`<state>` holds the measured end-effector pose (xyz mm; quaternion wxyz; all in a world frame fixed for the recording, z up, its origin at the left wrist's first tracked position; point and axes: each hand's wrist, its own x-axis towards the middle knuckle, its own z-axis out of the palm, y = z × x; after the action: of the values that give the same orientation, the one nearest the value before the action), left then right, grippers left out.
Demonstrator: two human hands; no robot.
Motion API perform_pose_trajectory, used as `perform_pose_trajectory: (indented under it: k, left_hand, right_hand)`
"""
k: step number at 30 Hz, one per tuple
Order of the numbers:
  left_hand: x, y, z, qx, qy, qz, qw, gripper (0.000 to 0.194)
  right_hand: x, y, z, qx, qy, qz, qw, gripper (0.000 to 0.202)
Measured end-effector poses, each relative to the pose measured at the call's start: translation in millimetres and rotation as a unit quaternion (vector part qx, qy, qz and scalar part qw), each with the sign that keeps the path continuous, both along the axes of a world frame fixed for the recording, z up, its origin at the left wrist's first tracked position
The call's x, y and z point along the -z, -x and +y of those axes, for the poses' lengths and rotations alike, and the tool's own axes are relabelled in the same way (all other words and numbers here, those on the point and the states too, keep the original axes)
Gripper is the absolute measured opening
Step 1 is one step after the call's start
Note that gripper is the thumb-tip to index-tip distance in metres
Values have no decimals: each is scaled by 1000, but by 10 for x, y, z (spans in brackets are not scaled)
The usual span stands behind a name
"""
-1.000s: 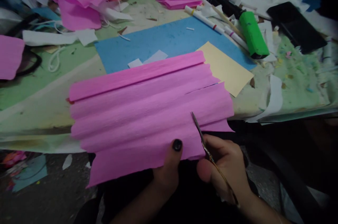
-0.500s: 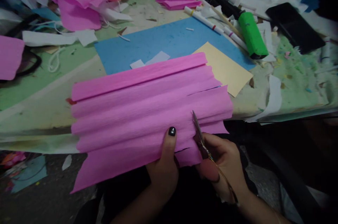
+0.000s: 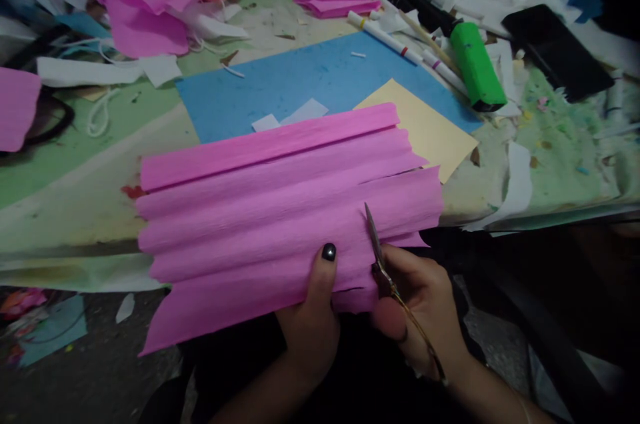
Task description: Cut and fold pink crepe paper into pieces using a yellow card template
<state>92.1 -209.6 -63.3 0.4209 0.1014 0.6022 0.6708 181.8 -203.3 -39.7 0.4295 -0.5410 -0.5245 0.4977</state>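
A wide sheet of pink crepe paper (image 3: 260, 224) with wavy folds spans the table's front edge and my lap. My left hand (image 3: 313, 324) grips its lower edge, the thumb on top and the fingers hidden underneath. In my right hand (image 3: 425, 311) is a pair of small scissors (image 3: 383, 271) with thin gold handles. Their pointed blades lie over the right part of the paper and look nearly closed. Slits show in the paper near its right edge and just right of my left thumb.
Under the paper's far edge lie a blue sheet (image 3: 300, 71) and a yellow paper (image 3: 415, 124). Markers (image 3: 385, 37), a green-handled tool (image 3: 477, 67) and a black phone (image 3: 557, 51) lie back right. Pink scraps (image 3: 150, 7) and white strips cover the back left.
The pink paper has shifted slightly to the right, and its lower left corner has risen a little. The scissor blades now look closer together. Both hands keep their holds.
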Motion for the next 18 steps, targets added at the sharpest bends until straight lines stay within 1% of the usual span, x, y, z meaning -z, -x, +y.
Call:
perform_pose_trajectory:
  k: [3,7,9,15,18]
  left_hand:
    - [-9,4,3,-3,-11,-6,1000,50]
    - [4,18,-10,38,-12,18,999,40]
    - [5,21,-16,49,-9,22,998,40]
    - [-31,13,-11,59,-18,3,998,40]
    - [-19,8,-17,44,-18,-1,999,40]
  right_hand:
    - [12,6,-9,0,-9,10,1000,57]
    - [28,0,-26,-1,-11,11,1000,54]
    - [27,-5,-30,-2,-14,10,1000,54]
    - [-2,7,-18,10,-27,-7,1000,57]
    - [-11,18,-17,13,-35,-11,999,58]
